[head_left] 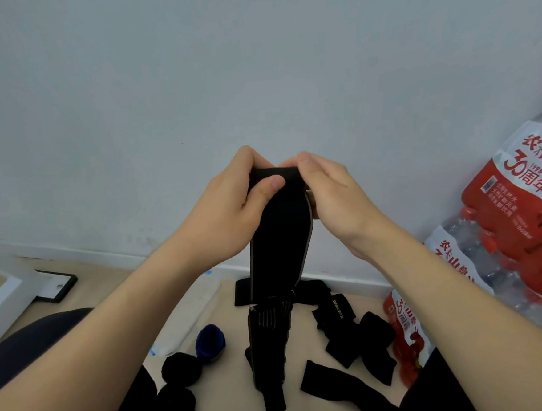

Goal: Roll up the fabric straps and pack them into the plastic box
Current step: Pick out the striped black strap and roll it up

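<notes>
Both hands, left (232,214) and right (336,197), pinch the top of a black strap (279,246) with curled fingers, apparently rolling it; loose straps (346,331) lie on the floor (225,391) below.

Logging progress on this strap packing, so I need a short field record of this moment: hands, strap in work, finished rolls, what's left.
left hand: pinches top end of held strap
right hand: pinches the same end
strap state: black, top end just folded over, rest hangs toward the floor
finished rolls: blue roll and two black rolls, floor lower left
loose straps: several, black, flat on floor at right
plastic box: not identifiable
other: water bottle packs, far right
</notes>
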`<control>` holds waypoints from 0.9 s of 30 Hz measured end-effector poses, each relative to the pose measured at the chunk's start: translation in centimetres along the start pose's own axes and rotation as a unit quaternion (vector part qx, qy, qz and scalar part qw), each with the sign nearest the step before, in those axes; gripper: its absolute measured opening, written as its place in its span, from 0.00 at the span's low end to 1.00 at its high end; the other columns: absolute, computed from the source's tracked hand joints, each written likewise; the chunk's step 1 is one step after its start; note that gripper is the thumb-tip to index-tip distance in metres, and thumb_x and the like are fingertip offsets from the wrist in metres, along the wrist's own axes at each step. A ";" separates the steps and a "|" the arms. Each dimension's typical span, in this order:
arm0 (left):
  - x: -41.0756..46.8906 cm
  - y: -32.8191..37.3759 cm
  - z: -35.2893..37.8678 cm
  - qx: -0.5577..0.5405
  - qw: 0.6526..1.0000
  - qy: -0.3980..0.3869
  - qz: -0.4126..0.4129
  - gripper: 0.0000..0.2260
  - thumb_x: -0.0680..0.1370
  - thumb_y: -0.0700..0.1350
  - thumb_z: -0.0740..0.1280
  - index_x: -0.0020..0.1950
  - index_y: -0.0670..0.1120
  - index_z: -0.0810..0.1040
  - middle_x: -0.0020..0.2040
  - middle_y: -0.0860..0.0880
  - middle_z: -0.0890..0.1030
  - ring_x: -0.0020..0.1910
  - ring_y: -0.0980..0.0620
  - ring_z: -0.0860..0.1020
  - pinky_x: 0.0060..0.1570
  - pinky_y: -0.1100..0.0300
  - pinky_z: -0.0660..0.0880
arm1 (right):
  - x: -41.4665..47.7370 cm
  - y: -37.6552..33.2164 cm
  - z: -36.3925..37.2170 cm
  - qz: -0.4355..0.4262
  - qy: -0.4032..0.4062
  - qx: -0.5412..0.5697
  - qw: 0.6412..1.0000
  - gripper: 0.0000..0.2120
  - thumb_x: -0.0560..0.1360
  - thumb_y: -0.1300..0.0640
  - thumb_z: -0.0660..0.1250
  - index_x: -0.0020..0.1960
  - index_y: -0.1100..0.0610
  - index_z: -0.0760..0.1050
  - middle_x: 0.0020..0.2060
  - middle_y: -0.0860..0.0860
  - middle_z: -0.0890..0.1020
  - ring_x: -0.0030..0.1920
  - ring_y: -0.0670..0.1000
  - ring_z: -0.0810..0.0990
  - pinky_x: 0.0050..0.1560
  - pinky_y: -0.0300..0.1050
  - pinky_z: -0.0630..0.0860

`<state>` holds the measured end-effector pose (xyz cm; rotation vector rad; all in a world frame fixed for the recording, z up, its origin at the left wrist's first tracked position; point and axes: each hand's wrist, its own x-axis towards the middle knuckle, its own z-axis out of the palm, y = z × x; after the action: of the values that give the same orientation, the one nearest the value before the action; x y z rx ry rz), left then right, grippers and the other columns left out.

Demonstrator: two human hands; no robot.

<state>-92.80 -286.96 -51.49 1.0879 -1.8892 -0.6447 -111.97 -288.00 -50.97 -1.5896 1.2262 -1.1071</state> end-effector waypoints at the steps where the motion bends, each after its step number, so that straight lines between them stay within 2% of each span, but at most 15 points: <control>1: -0.1 0.1 0.0 -0.006 1.000 -0.006 0.027 0.03 0.87 0.46 0.65 0.56 0.47 0.74 0.44 0.56 0.82 0.42 0.56 0.79 0.41 0.63 0.73 | 0.1 0.0 0.1 0.040 -0.013 0.014 0.999 0.26 0.90 0.41 0.50 0.58 0.53 0.84 0.50 0.52 0.88 0.52 0.53 0.86 0.57 0.55 0.80; 3: -0.3 0.5 0.4 0.004 0.997 -0.014 0.071 0.02 0.86 0.43 0.67 0.58 0.46 0.75 0.48 0.55 0.83 0.48 0.53 0.81 0.46 0.62 0.75 | 0.2 0.1 0.4 0.122 -0.049 0.067 0.989 0.32 0.88 0.35 0.46 0.60 0.51 0.84 0.54 0.54 0.89 0.55 0.52 0.87 0.64 0.57 0.80; 5: -0.5 0.6 0.9 0.026 0.995 -0.014 0.095 0.02 0.86 0.40 0.66 0.58 0.46 0.75 0.52 0.51 0.82 0.52 0.51 0.80 0.50 0.62 0.74 | 0.0 0.2 0.7 0.173 -0.099 0.151 0.968 0.35 0.88 0.34 0.44 0.67 0.53 0.82 0.60 0.55 0.88 0.63 0.53 0.86 0.71 0.58 0.78; 8: -0.5 0.6 1.2 0.047 0.994 -0.013 0.094 0.04 0.86 0.39 0.65 0.59 0.46 0.74 0.53 0.49 0.79 0.53 0.53 0.77 0.52 0.62 0.72 | -0.3 0.1 1.3 0.199 -0.088 0.226 0.950 0.32 0.90 0.37 0.47 0.67 0.57 0.83 0.60 0.57 0.88 0.62 0.55 0.87 0.69 0.56 0.80; 10: -0.5 0.5 1.1 0.036 0.996 -0.018 0.083 0.03 0.87 0.41 0.64 0.61 0.46 0.74 0.53 0.53 0.80 0.52 0.55 0.78 0.50 0.65 0.71 | -0.2 -0.1 1.6 0.167 -0.031 0.206 0.964 0.26 0.91 0.44 0.51 0.66 0.60 0.81 0.60 0.59 0.88 0.62 0.57 0.87 0.68 0.58 0.80; 12: -0.5 0.5 1.0 0.000 0.998 -0.016 0.061 0.06 0.89 0.48 0.60 0.61 0.47 0.72 0.45 0.61 0.80 0.44 0.58 0.78 0.45 0.67 0.71 | -0.2 -0.1 1.7 0.112 0.020 0.158 0.981 0.19 0.91 0.50 0.55 0.63 0.61 0.78 0.58 0.60 0.86 0.58 0.58 0.86 0.65 0.57 0.80; 14: -0.6 0.5 1.1 -0.024 1.000 -0.008 0.016 0.14 0.90 0.56 0.54 0.58 0.47 0.71 0.39 0.56 0.78 0.37 0.56 0.76 0.40 0.57 0.75 | -0.2 -0.4 1.4 0.051 0.046 0.070 0.995 0.12 0.90 0.52 0.57 0.56 0.56 0.75 0.51 0.53 0.81 0.51 0.52 0.79 0.58 0.52 0.77; 15: -0.7 0.6 1.1 -0.022 1.000 -0.007 -0.009 0.16 0.89 0.58 0.52 0.57 0.47 0.70 0.39 0.53 0.78 0.37 0.52 0.76 0.41 0.48 0.77 | -0.3 -0.5 1.3 0.024 0.048 0.024 0.998 0.10 0.90 0.52 0.57 0.55 0.54 0.75 0.49 0.50 0.79 0.50 0.49 0.77 0.56 0.49 0.75; 16: -0.6 0.5 1.1 -0.013 0.999 -0.010 -0.028 0.17 0.89 0.58 0.52 0.56 0.46 0.70 0.40 0.49 0.77 0.37 0.52 0.75 0.43 0.44 0.76 | -0.4 -0.5 1.2 0.006 0.046 -0.005 0.999 0.09 0.90 0.52 0.58 0.56 0.53 0.75 0.49 0.48 0.79 0.50 0.48 0.76 0.56 0.48 0.75; 18: -0.5 0.3 1.1 -0.006 0.999 -0.010 -0.037 0.13 0.90 0.53 0.54 0.57 0.44 0.70 0.40 0.50 0.76 0.36 0.56 0.73 0.43 0.49 0.75 | -0.4 -0.5 1.3 0.003 0.050 0.009 0.999 0.07 0.90 0.54 0.60 0.59 0.54 0.76 0.52 0.49 0.81 0.52 0.48 0.79 0.62 0.50 0.78; 20: -0.4 0.4 0.8 -0.019 1.000 -0.002 -0.011 0.08 0.90 0.46 0.57 0.59 0.42 0.68 0.41 0.52 0.74 0.37 0.60 0.73 0.39 0.60 0.72 | -0.6 -0.8 1.7 0.056 0.047 0.136 0.988 0.11 0.89 0.54 0.62 0.66 0.59 0.76 0.59 0.58 0.83 0.58 0.52 0.82 0.71 0.58 0.78; 22: -0.4 0.5 0.6 -0.016 1.000 0.006 0.023 0.03 0.89 0.41 0.58 0.60 0.41 0.66 0.43 0.54 0.74 0.39 0.61 0.74 0.39 0.69 0.69 | -0.8 -1.0 2.0 0.103 0.018 0.224 0.969 0.18 0.89 0.52 0.61 0.70 0.64 0.75 0.63 0.64 0.84 0.60 0.56 0.84 0.73 0.63 0.77; 25: -0.8 0.7 1.1 0.010 0.999 -0.009 0.041 0.02 0.89 0.38 0.57 0.60 0.44 0.65 0.43 0.54 0.73 0.40 0.61 0.74 0.41 0.71 0.69 | -0.8 -1.0 2.0 0.137 -0.012 0.179 0.974 0.24 0.90 0.45 0.56 0.68 0.62 0.79 0.60 0.62 0.87 0.61 0.59 0.87 0.69 0.61 0.80; 27: -0.9 0.7 1.6 -0.010 1.000 -0.023 0.017 0.02 0.88 0.40 0.57 0.60 0.45 0.65 0.42 0.54 0.75 0.38 0.60 0.74 0.38 0.70 0.69 | -0.7 -0.9 1.9 0.128 0.007 0.158 0.979 0.21 0.90 0.46 0.58 0.63 0.63 0.78 0.57 0.61 0.86 0.58 0.60 0.87 0.69 0.64 0.79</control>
<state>-94.21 -285.77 -52.13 1.0350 -1.9313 -0.6734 -109.98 -287.00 -50.77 -1.1533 1.1607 -1.0845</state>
